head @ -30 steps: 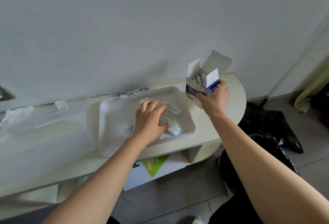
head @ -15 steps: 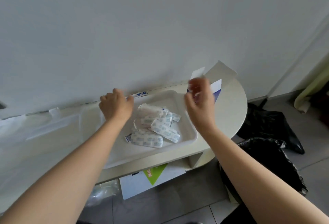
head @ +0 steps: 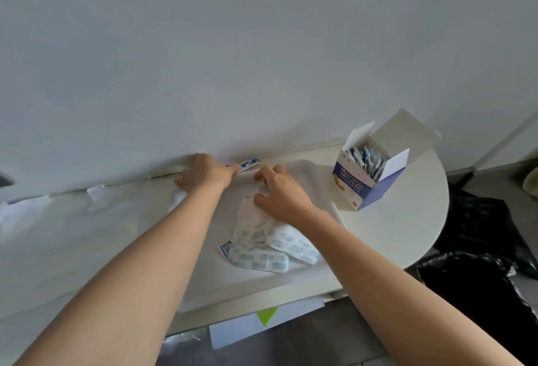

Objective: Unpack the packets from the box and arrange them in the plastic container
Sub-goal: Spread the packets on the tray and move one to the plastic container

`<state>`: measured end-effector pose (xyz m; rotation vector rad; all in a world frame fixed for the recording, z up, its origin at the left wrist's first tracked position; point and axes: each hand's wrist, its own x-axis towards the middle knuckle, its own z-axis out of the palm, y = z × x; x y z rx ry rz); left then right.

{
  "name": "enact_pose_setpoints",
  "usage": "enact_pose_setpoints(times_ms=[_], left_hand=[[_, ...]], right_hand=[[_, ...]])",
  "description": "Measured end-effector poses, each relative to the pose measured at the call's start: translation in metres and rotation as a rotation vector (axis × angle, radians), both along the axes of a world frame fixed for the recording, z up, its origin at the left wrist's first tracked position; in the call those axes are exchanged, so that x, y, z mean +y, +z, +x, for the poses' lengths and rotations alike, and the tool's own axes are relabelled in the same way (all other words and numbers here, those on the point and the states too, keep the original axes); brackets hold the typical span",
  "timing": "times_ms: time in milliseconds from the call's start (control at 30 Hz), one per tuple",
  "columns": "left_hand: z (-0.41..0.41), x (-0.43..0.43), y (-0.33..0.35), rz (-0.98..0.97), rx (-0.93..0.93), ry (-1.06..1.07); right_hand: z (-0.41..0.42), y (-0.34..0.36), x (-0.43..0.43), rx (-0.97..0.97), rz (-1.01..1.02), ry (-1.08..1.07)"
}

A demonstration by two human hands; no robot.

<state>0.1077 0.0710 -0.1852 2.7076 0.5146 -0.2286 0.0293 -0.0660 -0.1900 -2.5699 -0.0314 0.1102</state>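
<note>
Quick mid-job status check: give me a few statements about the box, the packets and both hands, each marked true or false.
1. The box stands open with packets inside. True.
2. The right hand grips the box. False: it is on the packets in the plastic container, and nothing touches the box.
3. Several packets lie in the plastic container. True.
4. The box stands left of the container. False: it stands to its right, on the rounded end of the table.
5. The left hand is at the container's far side, by the wall. True.
</note>
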Motion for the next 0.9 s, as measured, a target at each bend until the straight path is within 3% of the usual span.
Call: enact_pose_setpoints(times_ms=[300, 433, 567, 667, 767, 833, 900], left_hand=[[-0.014, 0.01, 0.013, -0.596, -0.268, 0.101], [-0.048, 0.018, 0.022, -0.828, -0.219, 0.033], [-0.088, 0.036, 0.008, -0.704, -0.125, -0.02], [-0.109, 0.046, 0.001, -0.337, -0.145, -0.114], [-0.125, 0.045, 0.006, -0.029, -0.238, -0.219], [-0.133, 0.042, 0.006, 0.025, -0.318, -0.259], [-0.139, 0.039, 0.002, -0.05, -0.37, -0.324]], right_hand=[[-0.003, -0.003, -0.006, -0.042, 0.107, -0.079], [-0.007, 0.005, -0.011, -0.165, 0.212, -0.184], [-0.026, 0.014, -0.009, -0.196, 0.244, -0.189], [-0.044, 0.018, -0.013, -0.146, 0.217, -0.169], [-0.058, 0.027, -0.025, -0.112, 0.039, -0.162], [-0.065, 0.035, -0.033, -0.04, -0.045, -0.104], [-0.072, 0.039, -0.033, 0.12, -0.122, 0.024]])
